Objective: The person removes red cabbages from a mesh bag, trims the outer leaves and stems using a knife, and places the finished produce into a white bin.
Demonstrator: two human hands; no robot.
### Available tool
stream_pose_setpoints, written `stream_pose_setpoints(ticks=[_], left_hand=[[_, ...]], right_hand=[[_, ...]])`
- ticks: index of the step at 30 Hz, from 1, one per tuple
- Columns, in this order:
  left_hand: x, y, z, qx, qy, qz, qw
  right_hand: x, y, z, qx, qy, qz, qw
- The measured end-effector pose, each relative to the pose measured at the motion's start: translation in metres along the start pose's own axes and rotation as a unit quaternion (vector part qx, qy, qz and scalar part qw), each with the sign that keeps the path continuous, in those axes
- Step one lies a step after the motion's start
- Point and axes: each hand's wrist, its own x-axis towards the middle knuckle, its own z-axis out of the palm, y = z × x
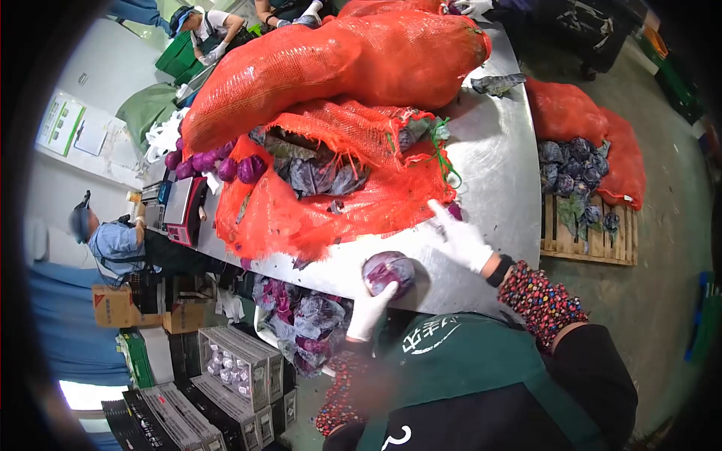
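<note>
My left hand (368,311), in a white glove, is closed on the near side of a red cabbage (389,270), thumb on its leaves, at the front edge of the metal table (492,173). My right hand (465,242), also gloved in white, is apart from that cabbage, over the table to its right. Its fingers are stretched out, and it holds nothing that I can see. Beyond both hands lies a torn red mesh sack (376,210), with dark outer leaves (323,174) on it. Part of another purple cabbage (454,211) shows at the sack's right edge, close to my right fingertips.
Full red mesh sacks (338,64) lie across the table's far side. Several peeled cabbages (250,169) sit at the left beside a scale (185,207). Discarded leaves (320,316) fill a container below the front edge. A pallet (583,244) bears more cabbages. Co-workers (120,240) stand left and behind.
</note>
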Motion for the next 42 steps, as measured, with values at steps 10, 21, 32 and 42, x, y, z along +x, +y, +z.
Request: stream_pose_setpoints(ticks=[10, 21, 32, 42], left_hand=[[0.024, 0.020, 0.040, 0.440, -0.108, 0.185, 0.872], [0.029, 0.006, 0.005, 0.272, -0.077, 0.121, 0.952], [0.024, 0.018, 0.021, 0.390, -0.048, 0.154, 0.907], [0.017, 0.012, 0.044, 0.504, -0.025, 0.167, 0.847]], right_hand=[[-0.007, -0.014, -0.014, 0.118, -0.175, -0.104, 0.972], [-0.010, 0.062, 0.014, -0.051, -0.055, 0.111, 0.991], [-0.024, -0.023, -0.011, 0.274, -0.174, -0.003, 0.946], [-0.020, 0.006, 0.006, 0.363, -0.282, 0.183, 0.869]])
